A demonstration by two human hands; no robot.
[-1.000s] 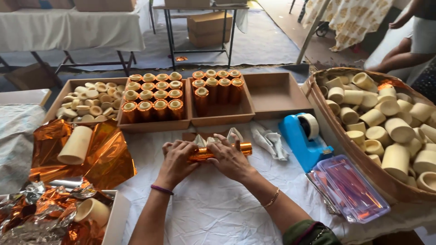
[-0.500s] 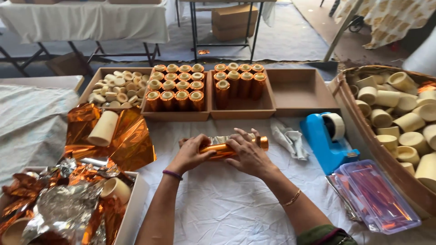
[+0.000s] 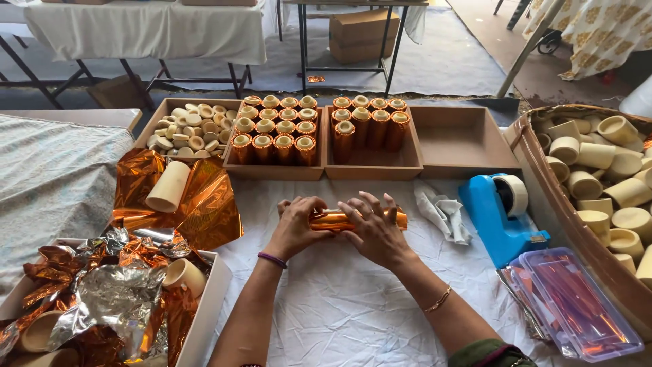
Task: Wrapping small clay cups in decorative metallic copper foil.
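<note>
Glossy orange foil wraps the roll [image 3: 333,219] on the matt, creased white cloth [image 3: 353,312], with smooth blue plastic on the tape dispenser [image 3: 499,221] near the right edge and matt brown cardboard trays [image 3: 462,143] along the far edge.

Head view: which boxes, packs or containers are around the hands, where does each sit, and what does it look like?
Foil-wrapped tube: shiny orange, lying under both hands, the left hand and the right hand.
Cardboard trays: brown, shallow, in a row behind the hands.
Clear plastic case: flat, rectangular, near right, orange strips inside.
White box: near left, crumpled orange and silver foil.
Cardboard carton: brown, on the floor beyond.
</note>
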